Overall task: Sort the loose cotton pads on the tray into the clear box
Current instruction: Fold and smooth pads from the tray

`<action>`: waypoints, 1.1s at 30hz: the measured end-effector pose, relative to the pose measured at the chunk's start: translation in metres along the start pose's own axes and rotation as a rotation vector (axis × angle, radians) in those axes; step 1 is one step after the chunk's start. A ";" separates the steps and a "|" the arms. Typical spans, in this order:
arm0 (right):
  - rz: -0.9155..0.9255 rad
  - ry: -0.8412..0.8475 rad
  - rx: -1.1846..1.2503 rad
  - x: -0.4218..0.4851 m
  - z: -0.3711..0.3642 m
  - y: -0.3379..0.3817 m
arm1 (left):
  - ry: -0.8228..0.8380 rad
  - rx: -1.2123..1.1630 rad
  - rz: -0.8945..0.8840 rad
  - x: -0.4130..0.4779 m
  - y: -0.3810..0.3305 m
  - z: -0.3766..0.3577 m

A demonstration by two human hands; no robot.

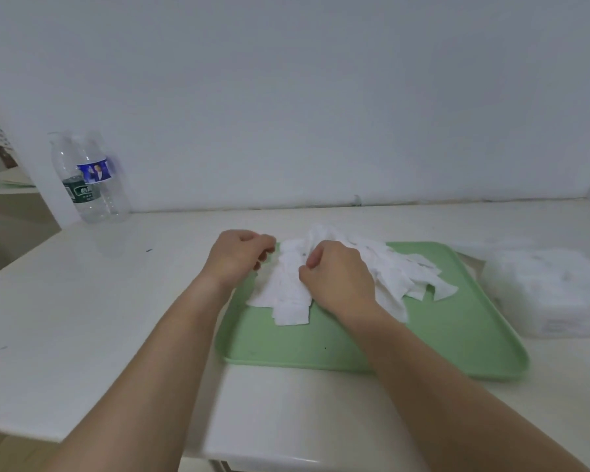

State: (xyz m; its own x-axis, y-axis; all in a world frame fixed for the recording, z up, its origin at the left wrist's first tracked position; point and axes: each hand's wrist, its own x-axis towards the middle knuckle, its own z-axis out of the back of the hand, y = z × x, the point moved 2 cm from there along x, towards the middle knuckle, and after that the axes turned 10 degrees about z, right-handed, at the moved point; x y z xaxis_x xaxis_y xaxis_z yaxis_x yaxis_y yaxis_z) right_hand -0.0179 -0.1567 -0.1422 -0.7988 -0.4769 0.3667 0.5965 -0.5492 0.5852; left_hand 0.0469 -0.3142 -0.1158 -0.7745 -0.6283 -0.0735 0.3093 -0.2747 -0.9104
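Heap of white rectangular cotton pads (286,287) on pale green plastic tray (354,345), right hand (337,277) pinching its middle, left hand (235,257) curled at its 9 o'clock edge, grip unclear.

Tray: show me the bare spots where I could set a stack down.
Free: the near strip of the tray, between cotton pads and front rim; the table left of the tray. Crowded: the tray's far half, taken by the pads, left hand and right hand.
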 end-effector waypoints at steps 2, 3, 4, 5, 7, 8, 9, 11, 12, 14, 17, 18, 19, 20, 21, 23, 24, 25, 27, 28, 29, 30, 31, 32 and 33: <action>-0.006 -0.043 0.143 0.001 0.001 -0.004 | -0.022 -0.167 0.020 0.005 -0.003 -0.004; -0.020 -0.072 0.274 0.001 0.002 -0.008 | -0.022 -0.242 0.024 0.006 -0.004 -0.007; -0.037 -0.104 0.416 0.001 0.003 -0.010 | -0.008 -0.306 0.010 0.006 -0.005 -0.010; -0.051 -0.131 0.540 0.000 0.006 -0.012 | 0.017 -0.339 -0.013 0.005 -0.005 -0.012; -0.061 -0.160 0.712 -0.001 0.012 -0.011 | 0.098 -0.335 -0.090 0.001 -0.005 -0.016; -0.057 -0.167 0.785 -0.002 0.014 -0.010 | 0.149 -0.325 -0.127 0.001 -0.003 -0.018; -0.051 -0.172 0.856 -0.003 0.017 -0.007 | 0.197 -0.317 -0.150 -0.001 -0.004 -0.019; -0.033 -0.165 0.955 -0.004 0.019 -0.001 | 0.266 -0.325 -0.159 -0.003 -0.004 -0.021; -0.027 -0.154 0.977 -0.005 0.020 0.001 | 0.283 -0.338 -0.159 -0.003 -0.002 -0.023; -0.027 -0.150 0.964 -0.005 0.017 0.003 | 0.244 -0.378 -0.168 -0.006 -0.002 -0.021; 0.022 -0.191 0.624 -0.006 0.014 -0.001 | 0.139 -0.494 -0.160 -0.007 0.005 -0.008; 0.084 -0.173 0.444 -0.007 0.014 -0.002 | 0.115 -0.551 -0.143 -0.006 0.009 -0.003; 0.138 -0.124 0.281 -0.008 0.012 -0.002 | 0.105 -0.622 -0.110 -0.007 0.011 0.001; 0.173 -0.062 0.155 -0.010 0.009 -0.002 | 0.096 -0.673 -0.087 -0.006 0.014 0.003; 0.189 0.000 0.075 -0.011 0.004 -0.003 | 0.100 -0.704 -0.067 -0.007 0.014 0.003; 0.186 0.094 -0.008 -0.012 -0.004 -0.004 | 0.114 -0.689 -0.042 -0.009 0.014 -0.002; 0.178 0.121 -0.027 -0.012 -0.006 -0.004 | 0.116 -0.668 -0.039 -0.010 0.014 -0.005; 0.173 0.139 -0.041 -0.012 -0.007 -0.004 | 0.117 -0.660 -0.031 -0.010 0.014 -0.007; 0.171 0.163 -0.071 -0.011 -0.008 -0.005 | 0.102 -0.662 -0.013 -0.010 0.015 -0.006; 0.172 0.167 -0.080 -0.011 -0.009 -0.005 | 0.095 -0.672 -0.004 -0.009 0.015 -0.006; 0.181 0.166 -0.082 -0.011 -0.009 -0.005 | 0.089 -0.680 0.010 -0.008 0.016 -0.006; 0.193 0.167 -0.082 -0.012 -0.009 -0.004 | 0.083 -0.682 0.021 -0.007 0.017 -0.006; 0.203 0.165 -0.081 -0.012 -0.009 -0.003 | 0.080 -0.677 0.032 -0.007 0.017 -0.006; 0.212 0.158 -0.077 -0.012 -0.009 -0.003 | 0.081 -0.671 0.036 -0.007 0.018 -0.006; 0.221 0.149 -0.065 -0.011 -0.009 -0.002 | 0.088 -0.668 0.037 -0.008 0.017 -0.007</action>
State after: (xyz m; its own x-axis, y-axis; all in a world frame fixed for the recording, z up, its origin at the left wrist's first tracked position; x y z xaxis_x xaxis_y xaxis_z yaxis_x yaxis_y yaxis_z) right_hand -0.0097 -0.1560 -0.1539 -0.6309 -0.6835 0.3670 0.7630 -0.4611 0.4530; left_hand 0.0547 -0.3092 -0.1338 -0.8206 -0.5596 -0.1164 -0.0495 0.2725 -0.9609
